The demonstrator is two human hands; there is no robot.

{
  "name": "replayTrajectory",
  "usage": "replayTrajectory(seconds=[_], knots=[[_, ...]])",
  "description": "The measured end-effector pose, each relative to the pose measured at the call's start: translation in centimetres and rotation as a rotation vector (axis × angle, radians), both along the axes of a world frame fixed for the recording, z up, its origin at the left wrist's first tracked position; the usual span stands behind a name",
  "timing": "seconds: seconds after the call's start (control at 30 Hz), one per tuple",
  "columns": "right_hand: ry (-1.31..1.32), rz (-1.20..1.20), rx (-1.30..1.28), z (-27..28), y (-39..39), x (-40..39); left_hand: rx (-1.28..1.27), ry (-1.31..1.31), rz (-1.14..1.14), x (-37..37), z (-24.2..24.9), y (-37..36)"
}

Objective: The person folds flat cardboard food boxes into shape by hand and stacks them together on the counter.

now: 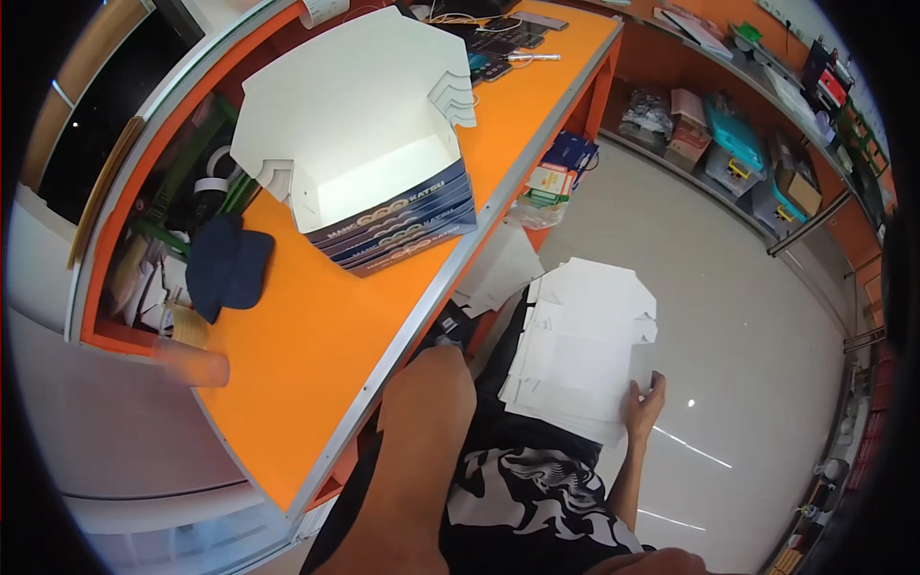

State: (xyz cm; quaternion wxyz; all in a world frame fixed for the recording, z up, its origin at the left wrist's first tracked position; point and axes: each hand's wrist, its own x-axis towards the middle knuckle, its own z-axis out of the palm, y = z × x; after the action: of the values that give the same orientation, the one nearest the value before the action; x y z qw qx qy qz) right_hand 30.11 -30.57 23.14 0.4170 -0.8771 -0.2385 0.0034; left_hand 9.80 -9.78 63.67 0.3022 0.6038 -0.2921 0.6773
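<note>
A stack of flat, unfolded white cardboard sheets [585,350] lies across the person's lap. At its lower right edge is my right hand [647,407], thumb against the sheets and fingers curled at their side. My left hand does not show; a bare limb rises at the bottom centre beside the counter. Several folded open boxes [383,182], white inside with dark blue printed fronts, stand nested in a pile on the orange counter [297,335].
A dark blue cap [228,266] and an orange-tinted cup [206,367] are on the counter's left. Phones and cables [494,57] lie at its far end. More white cardboard [503,268] is beside the counter. Shelves at right hold turquoise-lidded bins [733,144].
</note>
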Motion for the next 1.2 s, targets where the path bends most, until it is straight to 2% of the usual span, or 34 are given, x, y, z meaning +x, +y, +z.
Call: replayTrajectory(seconds=[0.07,0.13,0.2,0.23,0.3,0.33,0.47,0.5,0.53,0.6,0.63,0.67,0.73,0.77,0.83,0.9,0.93,0.97,1.0,1.07,1.1,1.13,1.2], knots=[[0.033,-0.027,-0.007,-0.7,0.3,0.0,-0.008,0.015,-0.006,-0.4,-0.2,0.2],[0.365,-0.049,0.076,0.3,-0.3,0.5,-0.028,0.014,-0.013,-0.7,-0.3,0.3],[0.595,-0.052,0.272,0.7,-0.1,0.5,-0.039,0.010,-0.025,-0.9,-0.3,1.0],[0.588,-0.102,0.280,2.1,0.1,1.0,-0.042,0.016,-0.037,-1.1,-0.3,1.4],[0.774,-0.025,0.279,4.6,0.6,0.1,-0.039,0.039,-0.051,-1.4,-0.3,1.8],[0.768,-0.050,0.272,4.3,0.3,0.2,-0.037,0.048,-0.056,-1.4,-0.5,1.8],[0.514,-0.046,0.108,-0.4,-2.2,1.7,-0.061,0.056,-0.072,-1.5,-0.8,2.1],[0.537,-0.060,0.083,-0.2,-2.1,1.6,-0.063,0.049,-0.079,-1.6,-0.8,2.2],[0.396,-0.050,-0.085,1.4,-1.0,1.4,-0.064,0.058,-0.084,-1.6,-1.0,2.3],[0.572,-0.019,0.042,2.3,0.0,0.9,-0.060,0.105,-0.078,-1.8,-1.4,2.7],[0.551,0.041,0.117,2.2,0.3,0.8,-0.053,0.115,-0.081,-2.0,-1.9,2.7],[0.594,-0.023,0.076,1.1,-0.1,1.2,-0.064,0.138,-0.070,-2.4,-2.4,2.8],[-0.327,0.063,-0.254,-5.3,-2.7,2.0,-0.082,0.149,-0.060,-2.1,-3.2,3.2],[0.188,-0.003,-0.265,0.6,-0.3,1.2,-0.105,0.176,-0.041,-2.3,-4.4,3.5],[0.204,-0.031,-0.282,3.0,0.7,0.3,-0.166,0.277,0.036,-2.4,-7.3,4.8],[0.247,-0.059,-0.237,3.6,1.3,0.3,-0.371,0.537,0.212,-2.2,-12.8,6.3],[0.130,-0.065,0.083,1.8,1.2,0.4,-0.504,0.700,0.287,-1.7,-16.2,6.9],[0.453,-0.083,0.265,5.3,2.3,0.1,-0.676,0.885,0.308,-0.9,-20.2,7.6],[0.641,-0.014,0.499,4.9,2.0,0.6,-0.865,1.049,0.293,-0.1,-24.9,8.1],[0.805,-0.061,0.598,7.5,2.3,0.6,-1.184,1.175,0.166,0.0,-34.2,7.9],[0.835,-0.037,0.674,8.0,2.4,0.8,-1.409,1.155,-0.028,-0.3,-36.5,6.8],[0.855,-0.017,0.751,8.4,2.6,1.1,-1.476,1.082,-0.326,-0.4,-36.6,6.2],[0.884,-0.019,0.778,8.9,2.7,1.0,-1.631,0.969,-0.781,0.3,-35.9,5.2]])
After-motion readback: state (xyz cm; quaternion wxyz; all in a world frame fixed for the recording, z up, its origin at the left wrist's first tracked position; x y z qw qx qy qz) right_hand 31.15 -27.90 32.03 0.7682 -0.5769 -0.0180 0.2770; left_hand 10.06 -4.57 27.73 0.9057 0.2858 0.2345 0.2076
